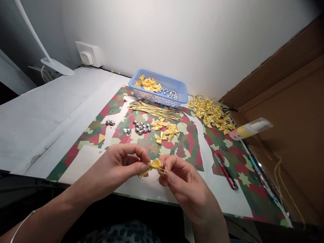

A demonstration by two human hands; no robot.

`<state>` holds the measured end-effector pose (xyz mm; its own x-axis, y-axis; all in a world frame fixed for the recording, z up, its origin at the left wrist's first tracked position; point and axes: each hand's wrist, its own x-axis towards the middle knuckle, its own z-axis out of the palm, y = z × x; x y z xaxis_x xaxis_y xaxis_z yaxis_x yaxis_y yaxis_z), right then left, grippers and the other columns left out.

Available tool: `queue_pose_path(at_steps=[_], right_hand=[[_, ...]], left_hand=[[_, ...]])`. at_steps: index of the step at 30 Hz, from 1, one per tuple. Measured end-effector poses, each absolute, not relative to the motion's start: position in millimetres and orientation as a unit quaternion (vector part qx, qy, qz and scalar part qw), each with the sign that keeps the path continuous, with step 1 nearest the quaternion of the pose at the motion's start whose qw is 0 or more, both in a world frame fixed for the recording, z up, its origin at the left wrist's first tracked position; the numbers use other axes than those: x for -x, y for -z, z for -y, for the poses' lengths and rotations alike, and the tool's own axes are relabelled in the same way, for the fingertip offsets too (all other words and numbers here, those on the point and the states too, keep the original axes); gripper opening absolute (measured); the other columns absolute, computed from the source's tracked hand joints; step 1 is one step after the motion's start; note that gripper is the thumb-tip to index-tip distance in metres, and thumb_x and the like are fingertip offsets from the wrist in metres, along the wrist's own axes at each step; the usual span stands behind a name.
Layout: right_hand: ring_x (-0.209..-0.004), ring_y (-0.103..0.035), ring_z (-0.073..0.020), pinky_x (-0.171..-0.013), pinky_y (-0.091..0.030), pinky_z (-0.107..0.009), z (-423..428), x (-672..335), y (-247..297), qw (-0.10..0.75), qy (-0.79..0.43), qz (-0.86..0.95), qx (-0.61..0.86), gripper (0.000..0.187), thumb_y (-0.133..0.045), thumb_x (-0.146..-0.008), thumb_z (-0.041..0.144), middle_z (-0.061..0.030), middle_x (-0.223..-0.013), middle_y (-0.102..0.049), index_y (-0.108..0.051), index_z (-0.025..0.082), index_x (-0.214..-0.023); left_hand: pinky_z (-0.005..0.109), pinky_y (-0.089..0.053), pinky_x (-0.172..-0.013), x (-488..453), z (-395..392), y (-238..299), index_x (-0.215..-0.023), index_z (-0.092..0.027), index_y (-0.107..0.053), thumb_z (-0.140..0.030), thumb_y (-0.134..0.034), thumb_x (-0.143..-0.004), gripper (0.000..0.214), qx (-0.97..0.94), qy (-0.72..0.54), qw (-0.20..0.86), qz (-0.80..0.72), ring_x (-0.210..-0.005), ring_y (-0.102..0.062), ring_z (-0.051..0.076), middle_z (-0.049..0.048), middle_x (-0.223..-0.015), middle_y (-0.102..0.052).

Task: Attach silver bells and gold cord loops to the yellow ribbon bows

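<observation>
Both hands meet over the near edge of the table, pinching one small yellow ribbon bow (pixel 154 165). My left hand (pixel 121 168) grips its left side with thumb and forefinger. My right hand (pixel 182 182) pinches the right side, where a thin gold cord sticks out. Beyond the hands lie several loose yellow bows (pixel 165 130), a cluster of small silver bells (pixel 142 127) and a bundle of gold cords (pixel 154 109).
A blue basket (pixel 182 91) at the back holds more bows and bells. A heap of bows with cords (pixel 212 114) lies at the right. A glue bottle (pixel 250 129) and red snips (pixel 226 172) sit right, on patterned paper (pixel 215 141). Brown cardboard (pixel 291 111) walls the right side.
</observation>
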<state>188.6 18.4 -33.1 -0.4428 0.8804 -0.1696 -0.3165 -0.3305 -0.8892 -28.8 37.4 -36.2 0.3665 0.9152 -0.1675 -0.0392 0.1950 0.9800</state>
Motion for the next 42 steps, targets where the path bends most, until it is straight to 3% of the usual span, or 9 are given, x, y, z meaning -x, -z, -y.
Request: queue_pose_path(at_steps=[4,8,12,18,21,28,32,37,42], right_hand=[[-0.087,-0.050,-0.0153,-0.072,-0.041,-0.026,-6.4,-182.0,34.9,0.423,-0.543,0.546,0.477,0.014,-0.069,-0.095,0.034,-0.0009,-0.096,-0.051,-0.068,0.025,-0.085],[-0.084,-0.055,-0.0153,-0.073,-0.045,-0.026,9.5,-166.7,41.8,0.455,-0.350,0.626,0.527,0.013,-0.065,-0.096,0.021,-0.0006,-0.091,-0.051,-0.070,0.026,-0.085],[-0.075,-0.056,-0.0147,-0.067,-0.047,-0.027,23.3,-152.5,50.2,0.487,-0.259,0.666,0.502,0.016,-0.061,-0.094,0.011,-0.0003,-0.083,-0.051,-0.070,0.024,-0.089],[-0.076,-0.061,-0.0176,-0.067,-0.049,-0.030,23.2,-167.4,35.4,0.472,-0.166,0.701,0.509,0.021,-0.066,-0.092,0.011,-0.0029,-0.088,-0.063,-0.072,0.029,-0.102],[-0.078,-0.064,-0.0164,-0.067,-0.051,-0.027,11.1,-179.7,16.7,0.468,-0.160,0.709,0.503,0.023,-0.064,-0.093,0.009,-0.0023,-0.091,-0.065,-0.069,0.029,-0.104],[-0.070,-0.059,-0.0170,-0.060,-0.047,-0.028,5.0,-168.4,15.8,0.355,-0.161,0.772,0.503,0.003,-0.068,-0.093,0.022,-0.0027,-0.079,-0.059,-0.067,0.020,-0.090],[-0.068,-0.056,-0.0146,-0.059,-0.045,-0.026,6.6,-161.5,24.9,0.381,-0.221,0.730,0.522,0.017,-0.055,-0.099,0.018,-0.0018,-0.077,-0.056,-0.065,0.020,-0.085],[-0.068,-0.055,-0.0141,-0.060,-0.046,-0.025,5.4,-158.5,19.6,0.416,-0.339,0.659,0.528,0.023,-0.056,-0.101,0.024,-0.0003,-0.075,-0.056,-0.062,0.021,-0.079],[-0.070,-0.059,-0.0158,-0.062,-0.047,-0.028,20.7,-142.0,38.9,0.435,-0.165,0.723,0.510,0.016,-0.059,-0.094,0.010,-0.0032,-0.080,-0.060,-0.068,0.022,-0.096]], left_hand=[[0.019,-0.051,-0.067,23.1,-33.7,36.6,-0.082,-0.022,-0.076,-0.020,-0.075,-0.089,0.007,-0.546,-0.431,0.555,-0.456,-0.073,-0.063,0.011,-0.0027,-0.078,-0.071],[0.017,-0.054,-0.065,17.1,-30.2,35.4,-0.080,-0.022,-0.076,-0.020,-0.076,-0.086,0.006,-0.534,-0.454,0.536,-0.470,-0.071,-0.066,0.011,-0.0031,-0.076,-0.072],[0.018,-0.056,-0.070,14.1,-25.8,34.7,-0.081,-0.023,-0.077,-0.020,-0.077,-0.086,0.006,-0.541,-0.465,0.503,-0.488,-0.076,-0.069,0.013,-0.0021,-0.080,-0.075],[0.022,-0.057,-0.069,14.0,-24.0,31.7,-0.082,-0.020,-0.077,-0.024,-0.076,-0.086,0.006,-0.549,-0.445,0.506,-0.494,-0.075,-0.069,0.016,0.0006,-0.079,-0.076],[0.023,-0.057,-0.069,14.2,-24.6,29.8,-0.082,-0.020,-0.076,-0.023,-0.076,-0.086,0.005,-0.552,-0.435,0.512,-0.493,-0.075,-0.070,0.017,0.0013,-0.079,-0.076],[0.022,-0.058,-0.070,14.9,-21.2,25.4,-0.079,-0.021,-0.076,-0.020,-0.073,-0.085,0.007,-0.560,-0.450,0.484,-0.499,-0.075,-0.071,0.016,-0.0002,-0.079,-0.077],[0.022,-0.058,-0.071,17.6,-18.1,25.8,-0.079,-0.022,-0.076,-0.021,-0.074,-0.086,0.007,-0.565,-0.459,0.477,-0.493,-0.075,-0.071,0.016,-0.0007,-0.079,-0.077],[0.023,-0.056,-0.068,17.4,-17.1,29.9,-0.079,-0.022,-0.074,-0.018,-0.072,-0.088,0.011,-0.618,-0.460,0.422,-0.478,-0.072,-0.070,0.016,-0.0008,-0.077,-0.076],[0.023,-0.056,-0.069,14.3,-18.0,32.1,-0.078,-0.022,-0.074,-0.016,-0.073,-0.087,0.010,-0.585,-0.485,0.430,-0.488,-0.074,-0.069,0.015,-0.0006,-0.078,-0.075]])
